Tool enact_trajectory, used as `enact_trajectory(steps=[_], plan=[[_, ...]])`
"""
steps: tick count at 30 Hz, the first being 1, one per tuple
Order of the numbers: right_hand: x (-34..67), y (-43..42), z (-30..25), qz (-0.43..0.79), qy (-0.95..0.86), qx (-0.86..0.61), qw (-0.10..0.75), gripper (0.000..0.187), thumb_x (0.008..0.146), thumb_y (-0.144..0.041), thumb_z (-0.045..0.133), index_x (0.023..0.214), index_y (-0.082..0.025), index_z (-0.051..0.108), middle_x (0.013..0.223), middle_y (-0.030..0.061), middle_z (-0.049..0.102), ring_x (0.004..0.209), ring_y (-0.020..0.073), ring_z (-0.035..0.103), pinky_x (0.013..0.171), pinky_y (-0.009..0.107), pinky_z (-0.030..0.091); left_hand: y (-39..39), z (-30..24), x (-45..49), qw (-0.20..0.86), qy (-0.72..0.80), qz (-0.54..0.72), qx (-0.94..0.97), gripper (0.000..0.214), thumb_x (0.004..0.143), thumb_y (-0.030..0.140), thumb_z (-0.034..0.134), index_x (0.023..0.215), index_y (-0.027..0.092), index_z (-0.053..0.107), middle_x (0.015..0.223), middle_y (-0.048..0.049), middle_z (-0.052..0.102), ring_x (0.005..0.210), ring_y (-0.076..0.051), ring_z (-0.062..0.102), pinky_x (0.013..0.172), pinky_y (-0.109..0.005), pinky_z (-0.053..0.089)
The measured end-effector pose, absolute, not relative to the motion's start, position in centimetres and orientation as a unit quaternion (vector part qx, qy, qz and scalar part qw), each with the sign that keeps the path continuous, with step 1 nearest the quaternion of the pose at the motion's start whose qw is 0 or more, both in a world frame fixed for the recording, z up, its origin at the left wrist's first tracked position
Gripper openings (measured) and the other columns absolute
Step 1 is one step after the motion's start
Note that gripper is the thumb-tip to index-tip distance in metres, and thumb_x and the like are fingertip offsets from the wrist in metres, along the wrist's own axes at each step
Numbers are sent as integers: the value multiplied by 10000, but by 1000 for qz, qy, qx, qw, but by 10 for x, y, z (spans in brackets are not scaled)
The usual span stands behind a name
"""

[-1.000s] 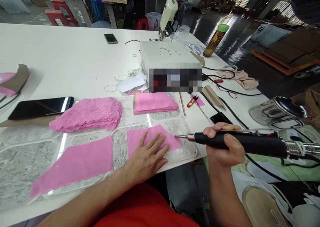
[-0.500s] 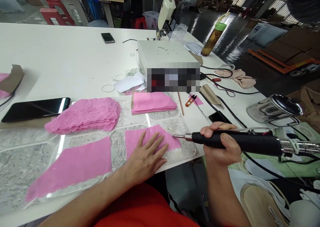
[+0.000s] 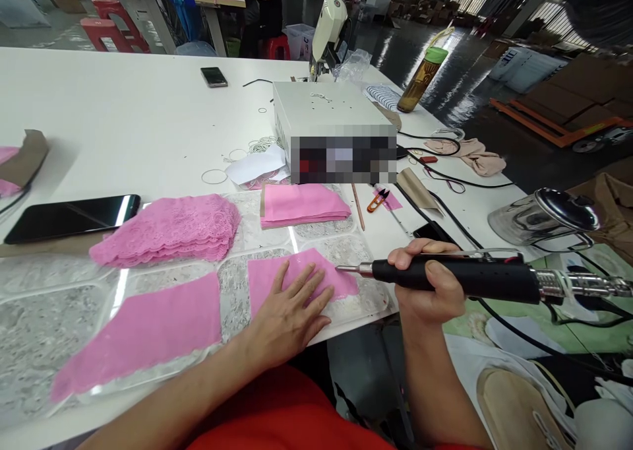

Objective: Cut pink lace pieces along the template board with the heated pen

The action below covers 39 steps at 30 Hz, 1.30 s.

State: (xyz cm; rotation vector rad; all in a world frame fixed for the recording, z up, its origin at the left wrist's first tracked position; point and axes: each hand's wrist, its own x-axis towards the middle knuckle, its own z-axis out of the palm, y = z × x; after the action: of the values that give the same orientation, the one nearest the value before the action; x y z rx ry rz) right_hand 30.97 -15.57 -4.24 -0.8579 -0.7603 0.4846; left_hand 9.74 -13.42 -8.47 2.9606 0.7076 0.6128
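Note:
My left hand (image 3: 291, 308) lies flat with fingers spread on a small pink fabric piece (image 3: 264, 272) near the table's front edge. My right hand (image 3: 429, 282) is wrapped around a black, cable-fed handheld tool (image 3: 482, 278) with a thin metal tip. That tip lies over the right part of the pink piece; whether it touches the cloth I cannot tell. To the left a larger pink fabric piece (image 3: 148, 328) is spread out. Behind it sits a stack of pink lace pieces (image 3: 173, 229), and a folded pink stack (image 3: 304, 204) lies beyond my left hand.
A grey box (image 3: 336, 103) with a blurred front stands behind the fabric. Thread snips (image 3: 378, 200) and a pencil-like stick (image 3: 358, 206) lie to its front right. A glass jug (image 3: 539, 216), black cables and a bottle (image 3: 422, 80) line the right side. A phone (image 3: 74, 218) is at left.
My right hand has moved slightly left with the black tool, and its tip is a little farther over the pink piece. My left hand stays in place.

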Motion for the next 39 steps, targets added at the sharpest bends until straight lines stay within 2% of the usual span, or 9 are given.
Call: enact_trajectory(steps=[7,19,34,39], plan=[[310,-154,-43,238,-361,-397,810,85,652,-199,537,736,-194,551,694,-23,583,487,101,540,514,304,479,-134,-84,97,18,225,192,955,372,971,374,410,1282,206,525,1362,-81,531,1320,-272,417,1139,-562,163],[327,-178,-34,201,-350,-415,816,142,597,-188,502,709,-168,588,665,-8,589,448,102,529,472,297,463,-134,-85,98,5,227,191,955,378,976,399,390,1277,218,531,1344,-78,547,1313,-273,426,1131,-561,188],[328,-179,-40,197,-364,-421,807,91,634,-173,510,714,-182,552,681,-11,577,478,105,529,487,308,483,-134,-89,98,15,230,189,955,375,975,391,394,1289,226,515,1357,-76,535,1331,-270,402,1133,-568,168],[329,-180,-38,200,-364,-417,808,112,637,-193,519,744,-183,549,691,-10,563,479,105,521,494,309,471,-135,-84,97,17,224,191,955,379,973,382,399,1290,209,514,1382,-104,503,1328,-294,395,1115,-583,183]])
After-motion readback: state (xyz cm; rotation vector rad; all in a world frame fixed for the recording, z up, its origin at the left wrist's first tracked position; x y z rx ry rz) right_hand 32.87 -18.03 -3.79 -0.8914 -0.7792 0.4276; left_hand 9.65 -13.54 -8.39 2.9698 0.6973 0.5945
